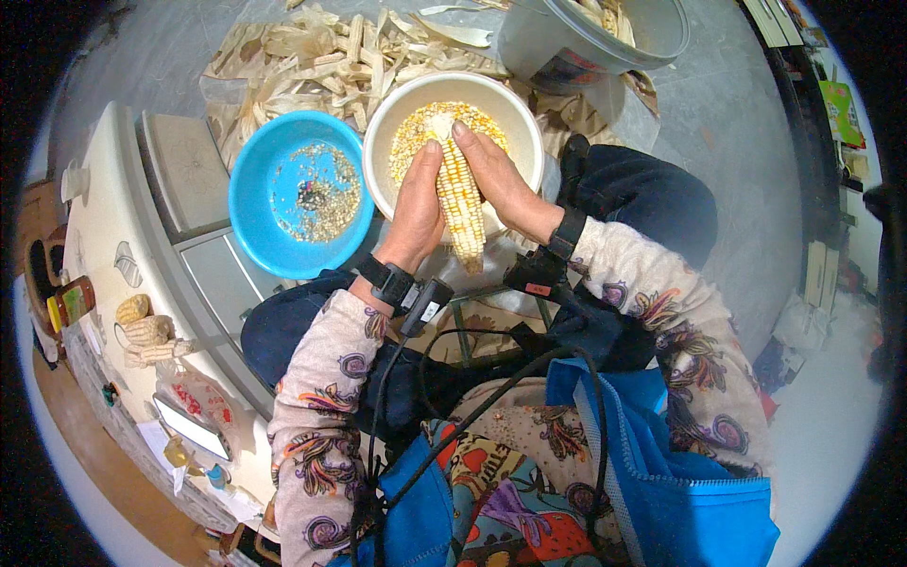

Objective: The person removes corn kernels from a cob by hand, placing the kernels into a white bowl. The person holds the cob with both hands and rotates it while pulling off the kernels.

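Both hands grip an ear of dried corn (pixel 460 203), yellow and white, over the near side of a white basin (pixel 537 156). Its far end is stripped pale, while rows of kernels cover the rest down to the tip pointing at me. My left hand (pixel 416 213) closes on its left side, thumb pressed near the top. From the other side my right hand (pixel 496 180) holds it, thumb also at the top. Loose corn kernels (pixel 406 142) lie inside the white basin. To its left stands a blue basin (pixel 243 217) with scattered pale kernels and a small dark patch.
Dry corn husks (pixel 312 47) pile up beyond the basins. A grey bucket (pixel 529 47) with husked ears stands at the far right. Along the left runs a white cabinet (pixel 113 189) carrying several corn cobs (pixel 149 331). Black cables (pixel 472 425) cross my lap.
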The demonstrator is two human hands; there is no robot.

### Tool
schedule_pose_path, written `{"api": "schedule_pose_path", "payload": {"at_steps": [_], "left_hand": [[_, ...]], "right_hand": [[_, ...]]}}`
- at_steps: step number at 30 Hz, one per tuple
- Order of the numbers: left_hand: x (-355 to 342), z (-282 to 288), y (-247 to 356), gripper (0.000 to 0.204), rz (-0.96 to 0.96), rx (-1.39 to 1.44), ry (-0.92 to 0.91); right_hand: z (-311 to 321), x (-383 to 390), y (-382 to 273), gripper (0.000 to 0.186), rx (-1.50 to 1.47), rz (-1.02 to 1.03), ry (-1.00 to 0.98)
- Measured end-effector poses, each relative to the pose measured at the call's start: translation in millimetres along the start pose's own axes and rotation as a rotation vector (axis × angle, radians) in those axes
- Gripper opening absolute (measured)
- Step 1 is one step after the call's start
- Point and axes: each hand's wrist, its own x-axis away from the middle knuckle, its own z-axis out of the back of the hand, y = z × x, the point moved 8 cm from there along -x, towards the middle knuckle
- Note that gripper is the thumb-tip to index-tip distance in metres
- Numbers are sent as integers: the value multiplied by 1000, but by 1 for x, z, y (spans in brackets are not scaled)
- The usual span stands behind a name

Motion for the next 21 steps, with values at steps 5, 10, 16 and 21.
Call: {"api": "schedule_pose_path", "payload": {"at_steps": [5, 10, 16, 21], "left_hand": [[-2, 13, 5, 37, -56, -366, 80], [-2, 19, 18, 42, -141, -765, 123], [-4, 21, 8, 35, 26, -196, 18], [-8, 22, 0, 35, 51, 113, 56]], "right_hand": [[7, -2, 0, 50, 231, -33, 51], [1, -4, 7, 35, 133, -170, -113], [1, -1, 6, 31, -113, -150, -49], [0, -1, 2, 41, 104, 9, 44]]}}
